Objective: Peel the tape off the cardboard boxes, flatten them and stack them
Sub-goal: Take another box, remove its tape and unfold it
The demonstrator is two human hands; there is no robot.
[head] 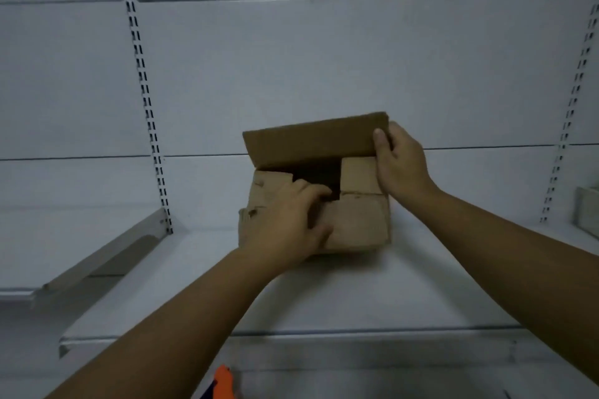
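- One white shelf point(405, 285) holds the lot; a second shelf point(64, 253) sits lower left.
- One cardboard box point(356, 223) stands on the shelf near the back wall, far flap up.
- Two bare hands: left hand point(285, 223) lies flat on the near flaps, fingertips curled into the dark opening; right hand point(397, 162) pinches the raised flap's right edge.
- One orange object point(223, 382), cut off at the bottom, unidentifiable.

Head camera, one view only.
I'm looking forward and slightly down, close over the white shelf point(372, 285), both forearms reaching in.
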